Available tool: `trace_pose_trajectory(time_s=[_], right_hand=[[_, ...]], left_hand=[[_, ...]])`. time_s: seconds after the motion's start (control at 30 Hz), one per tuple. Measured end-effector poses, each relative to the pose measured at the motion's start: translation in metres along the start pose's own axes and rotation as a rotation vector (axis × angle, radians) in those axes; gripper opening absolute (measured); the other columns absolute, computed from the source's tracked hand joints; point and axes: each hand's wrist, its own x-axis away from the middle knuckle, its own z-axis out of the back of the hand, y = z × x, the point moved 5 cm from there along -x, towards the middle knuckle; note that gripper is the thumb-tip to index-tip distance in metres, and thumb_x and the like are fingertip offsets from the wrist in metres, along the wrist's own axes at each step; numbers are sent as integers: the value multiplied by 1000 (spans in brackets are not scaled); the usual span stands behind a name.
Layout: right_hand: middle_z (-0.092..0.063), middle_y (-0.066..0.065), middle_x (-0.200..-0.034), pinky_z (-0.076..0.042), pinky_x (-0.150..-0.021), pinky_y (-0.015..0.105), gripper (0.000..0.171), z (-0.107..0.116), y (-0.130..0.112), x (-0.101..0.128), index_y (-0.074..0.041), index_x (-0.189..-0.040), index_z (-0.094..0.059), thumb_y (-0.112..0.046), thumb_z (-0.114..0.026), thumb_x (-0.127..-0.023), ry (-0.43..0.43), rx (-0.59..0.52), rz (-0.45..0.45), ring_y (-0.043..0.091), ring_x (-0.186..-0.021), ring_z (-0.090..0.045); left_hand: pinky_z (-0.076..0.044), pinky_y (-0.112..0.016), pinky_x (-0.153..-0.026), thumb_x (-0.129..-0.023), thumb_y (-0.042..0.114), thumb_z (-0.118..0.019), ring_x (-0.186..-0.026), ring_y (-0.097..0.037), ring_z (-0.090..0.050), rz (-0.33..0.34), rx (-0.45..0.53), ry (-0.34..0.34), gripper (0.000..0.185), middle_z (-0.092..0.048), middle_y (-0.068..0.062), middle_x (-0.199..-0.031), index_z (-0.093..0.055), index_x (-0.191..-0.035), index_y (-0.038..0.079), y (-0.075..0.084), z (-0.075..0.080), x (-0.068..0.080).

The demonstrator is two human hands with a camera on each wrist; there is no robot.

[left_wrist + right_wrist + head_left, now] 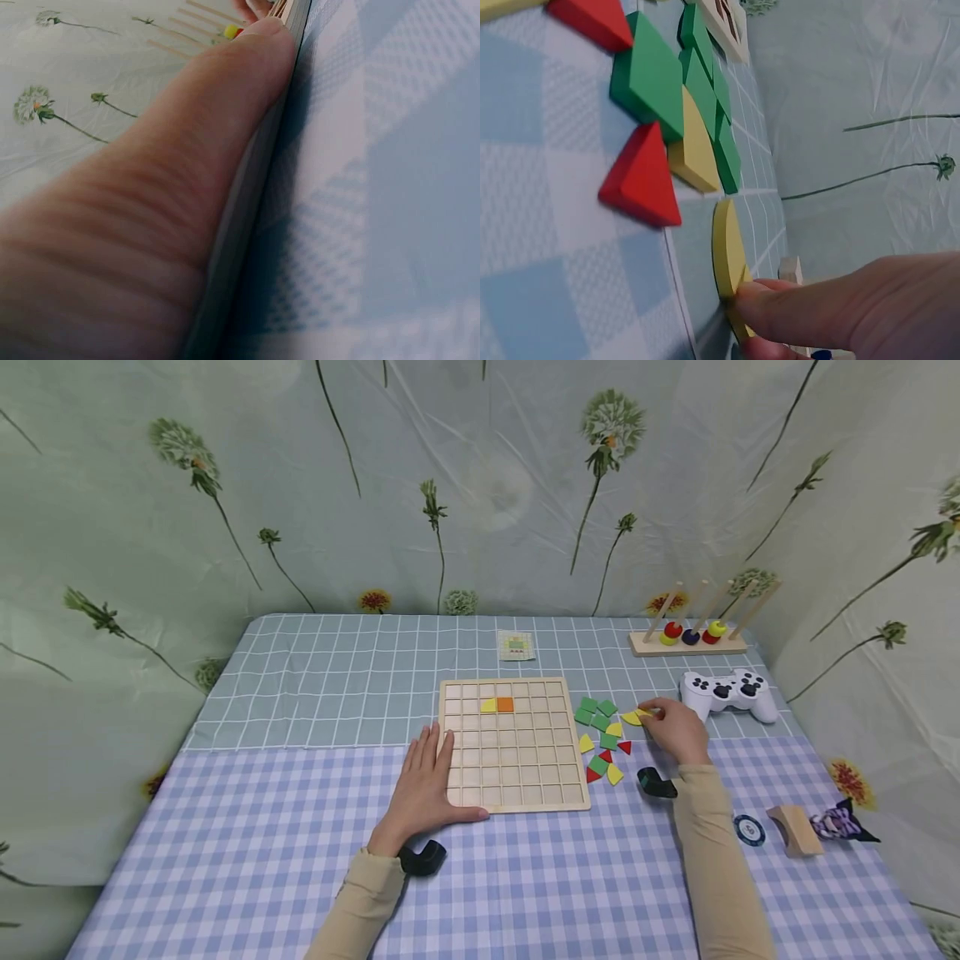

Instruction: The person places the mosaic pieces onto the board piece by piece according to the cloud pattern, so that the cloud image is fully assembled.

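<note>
The right hand (675, 727) pinches a yellow piece (727, 259) right of the board (513, 745); the flat left hand (423, 785) steadies it (next, probably a careful lift).

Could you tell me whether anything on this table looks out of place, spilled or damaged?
Nothing stands out. The loose tiles lie scattered beside the wooden grid board, which sits flat; the left hand rests on its edge while the right hand pinches a yellow tile.

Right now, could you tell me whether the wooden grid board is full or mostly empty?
Mostly empty: the board holds only a yellow piece and an orange square.
</note>
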Motion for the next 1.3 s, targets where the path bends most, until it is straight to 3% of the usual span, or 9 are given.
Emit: trace_pose_trajectory(time_s=[0.33,0.5,0.83,1.13,1.3], right_hand=[[-61,11,-79,-35,-54,34,32,4,8,7,2,-115,-66,-13,-65,-87,7,88,-20,25,-67,-49],[-66,13,-83,-36,-56,35,30,5,11,11,3,-108,-70,-17,-69,-85,16,112,-40,26,-69,-49],[-64,13,-83,-38,-60,38,31,5,16,16,5,-110,-67,-15,-67,-87,-26,134,-70,28,-71,-50],[-60,14,-78,-40,-63,38,23,10,14,22,4,-91,-66,-16,-74,-82,8,6,-51,29,-72,-50],[-60,14,-80,-39,-58,33,23,9,3,26,4,-93,-63,-15,-72,-82,1,-68,35,25,-69,-51]], left_hand=[[1,-42,-114,-61,79,-65,-142,-33,2,-1,1,-6,130,-3,-23,-155,-16,-150,-2,0,0,-1],[-1,-44,-114,-60,80,-64,-142,-34,0,-5,1,7,130,-5,-23,-155,-18,-150,-2,1,-1,-1],[-1,-43,-114,-60,84,-60,-142,-35,-1,-11,-1,19,131,-6,-24,-155,-18,-150,-2,-1,-2,-1],[1,-42,-114,-61,81,-63,-142,-33,3,2,-10,-4,130,-3,-22,-155,-15,-150,-1,-2,-2,-1],[0,-43,-114,-60,81,-63,-142,-33,2,-2,-6,4,130,-4,-22,-155,-17,-150,-1,0,-2,0]])
